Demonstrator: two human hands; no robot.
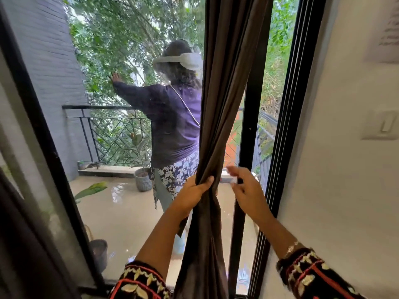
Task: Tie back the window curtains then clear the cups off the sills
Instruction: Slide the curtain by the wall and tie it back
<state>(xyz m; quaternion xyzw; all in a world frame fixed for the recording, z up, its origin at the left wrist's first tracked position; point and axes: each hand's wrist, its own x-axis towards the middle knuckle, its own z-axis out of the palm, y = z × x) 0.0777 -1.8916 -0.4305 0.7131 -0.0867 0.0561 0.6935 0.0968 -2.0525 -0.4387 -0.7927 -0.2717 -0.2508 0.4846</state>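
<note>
**Left hand** (pixel 192 190): closed round the curtain (pixel 224 83). The thumb lies across the near side of the cloth and the fingers wrap behind it. The grip bunches the fabric into one narrow rope at about the height of the balcony floor's far edge.

**Right hand** (pixel 246 188): loosely spread and holding nothing. The fingertips are blurred. It sits just right of the curtain, in front of the black post (pixel 252 104). Whether it touches the post cannot be told.

**Curtain**: dark brown. It hangs from the top of the view down past the bottom, gathered between the glass pane on its left and the post on its right. Below the grip it falls in a loose fold.

**Edges:**
- Right frame (pixel 289 104): black and ribbed, running close beside the right forearm.
- White wall (pixel 345 190): directly right of the frame, carrying a switch (pixel 384 126) and a paper (pixel 386 29).
- Left frame (pixel 43 126): slants well apart from both hands.
- Dark cloth (pixel 21 244): fills the lower left corner.

**Open room:** there is a narrow gap between the curtain and the right frame, partly taken up by the post. A wide stretch of pane lies left of the curtain.

**Beyond the glass:**
- Wet floor (pixel 121 212).
- Railing (pixel 103 107).
- Grey pot (pixel 142 180).
- A person (pixel 172 126) in a purple top, facing away, with one arm raised.
</note>
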